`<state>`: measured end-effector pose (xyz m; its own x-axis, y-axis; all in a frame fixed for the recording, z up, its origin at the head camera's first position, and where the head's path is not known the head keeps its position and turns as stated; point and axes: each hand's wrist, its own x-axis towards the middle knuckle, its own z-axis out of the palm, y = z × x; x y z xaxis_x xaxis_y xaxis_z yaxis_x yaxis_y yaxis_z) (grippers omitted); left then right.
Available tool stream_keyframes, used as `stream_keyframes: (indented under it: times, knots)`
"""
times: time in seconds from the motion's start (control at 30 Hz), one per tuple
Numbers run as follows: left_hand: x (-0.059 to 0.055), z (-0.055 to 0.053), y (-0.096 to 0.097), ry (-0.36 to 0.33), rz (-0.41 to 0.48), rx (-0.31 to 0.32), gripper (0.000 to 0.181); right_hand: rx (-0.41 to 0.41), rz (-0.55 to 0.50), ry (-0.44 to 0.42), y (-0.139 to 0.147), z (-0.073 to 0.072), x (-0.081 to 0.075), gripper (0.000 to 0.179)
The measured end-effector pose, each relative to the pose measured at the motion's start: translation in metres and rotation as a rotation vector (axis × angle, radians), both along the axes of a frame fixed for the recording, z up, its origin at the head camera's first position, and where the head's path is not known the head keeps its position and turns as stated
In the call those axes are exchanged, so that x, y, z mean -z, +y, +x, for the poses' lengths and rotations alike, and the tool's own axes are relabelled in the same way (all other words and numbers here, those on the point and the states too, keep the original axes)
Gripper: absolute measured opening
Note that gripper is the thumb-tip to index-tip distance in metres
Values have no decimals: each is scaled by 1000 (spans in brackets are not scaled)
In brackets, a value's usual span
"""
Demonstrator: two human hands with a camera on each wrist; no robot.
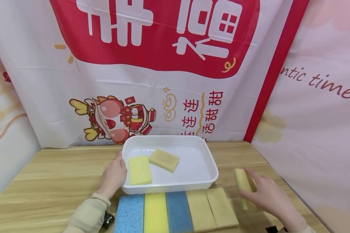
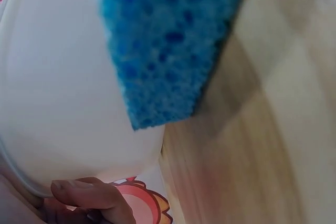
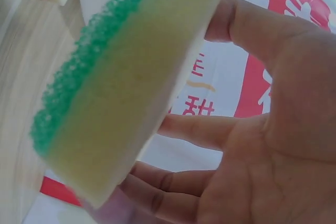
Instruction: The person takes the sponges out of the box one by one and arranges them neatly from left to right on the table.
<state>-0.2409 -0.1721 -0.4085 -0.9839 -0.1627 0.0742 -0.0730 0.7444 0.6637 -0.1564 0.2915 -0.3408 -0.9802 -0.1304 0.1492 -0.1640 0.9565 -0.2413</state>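
Note:
My left hand [image 1: 114, 174] grips the left rim of a white plastic tray [image 1: 192, 168], fingers curled at its edge in the left wrist view. In the tray lie a pale yellow sponge [image 1: 140, 171] at the left and a tan sponge [image 1: 164, 160] set at a slant beside it. Right of the tray, my right hand [image 1: 269, 194] holds a sponge [image 3: 131, 82] between thumb and fingers. That sponge has a cream foam body and a green scouring layer, and stands on edge in the hand.
In front of the tray runs a row of sponges: speckled blue [image 1: 130, 212], yellow [image 1: 156, 212], grey-blue [image 1: 179, 210] and two tan ones [image 1: 201, 210]. All rest on a wooden table [image 1: 67, 168]. A printed cloth [image 1: 163, 81] hangs right behind the tray.

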Motion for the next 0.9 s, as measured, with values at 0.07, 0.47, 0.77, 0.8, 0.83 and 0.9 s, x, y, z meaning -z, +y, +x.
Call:
stream_keyframes:
  times: [0.07,0.47,0.77,0.8,0.83,0.9]
  knots:
    - [1,0,0,-1,5,-5,55,-15,0,-17,-1,-2,2,82]
    - [-1,-1,-2,-18,35,15,55,-6,-4,-156,-1,-7,17,84]
    - [-3,0,-3,-6,6,44,55,-8,-9,-203,-3,-9,24,80]
    - [-3,-1,-3,-9,7,46,55,-10,-12,-206,-3,-9,24,78]
    - [-4,0,-4,-10,8,46,55,-14,-15,-208,-3,-9,25,77]
    - [-5,-1,-4,-13,8,43,55,-13,-18,-216,-4,-10,25,74]
